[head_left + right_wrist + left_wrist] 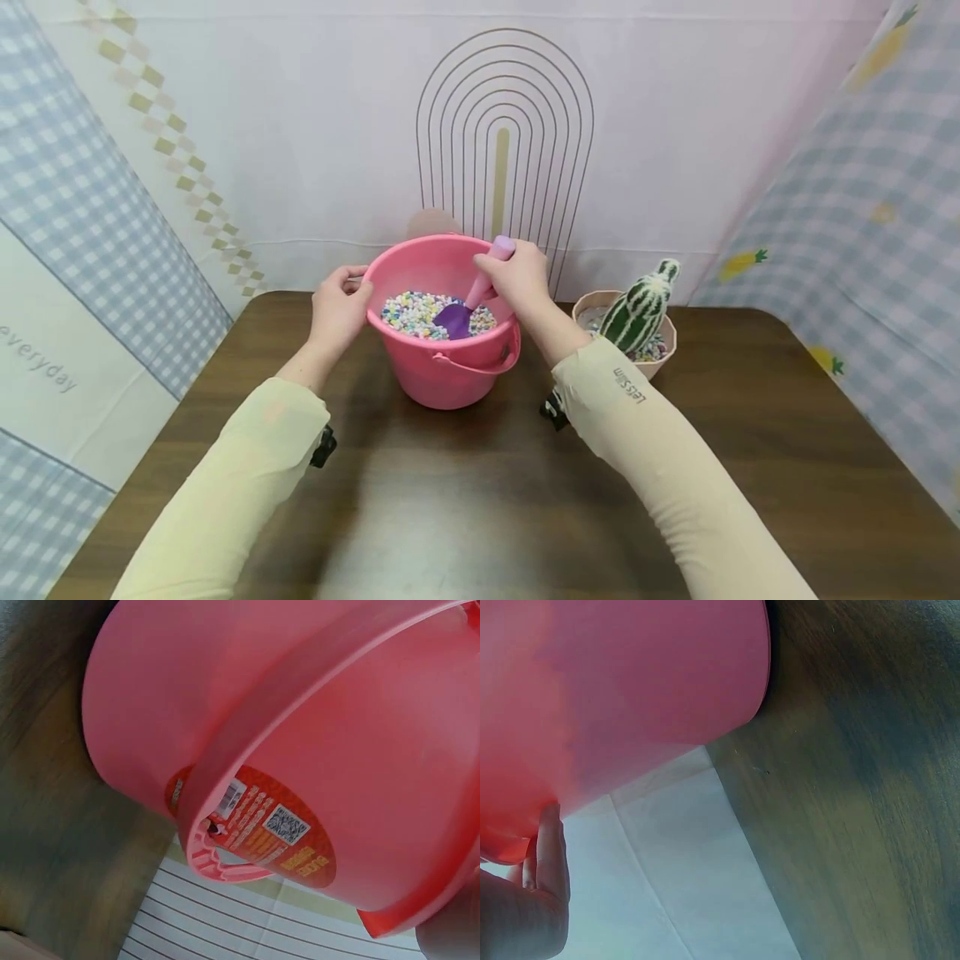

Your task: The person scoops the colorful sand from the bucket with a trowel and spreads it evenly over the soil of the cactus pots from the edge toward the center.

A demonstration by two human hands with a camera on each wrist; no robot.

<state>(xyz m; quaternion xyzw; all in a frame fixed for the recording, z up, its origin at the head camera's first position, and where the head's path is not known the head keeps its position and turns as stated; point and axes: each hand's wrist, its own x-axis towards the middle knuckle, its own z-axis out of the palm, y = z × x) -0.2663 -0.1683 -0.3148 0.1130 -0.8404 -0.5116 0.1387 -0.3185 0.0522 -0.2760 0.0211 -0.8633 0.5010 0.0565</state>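
Scoop (478, 289) of purple plastic, pink-handled, gripped by right hand (519, 275), is best kept level inside the round pink plastic bucket (442, 377), whose left side left hand (339, 307) holds.

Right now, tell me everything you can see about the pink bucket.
The bucket is smooth, pink and plastic-looking, with a round rim. Its pink handle hangs down on the right in the head view, and a red label with a barcode and QR code sits on its outside. It stands upright on the table, partly filled with small multicoloured beads, a scoop among them. The left hand holds the rim; whether the right hand, gripping the scoop, touches the bucket is unclear.
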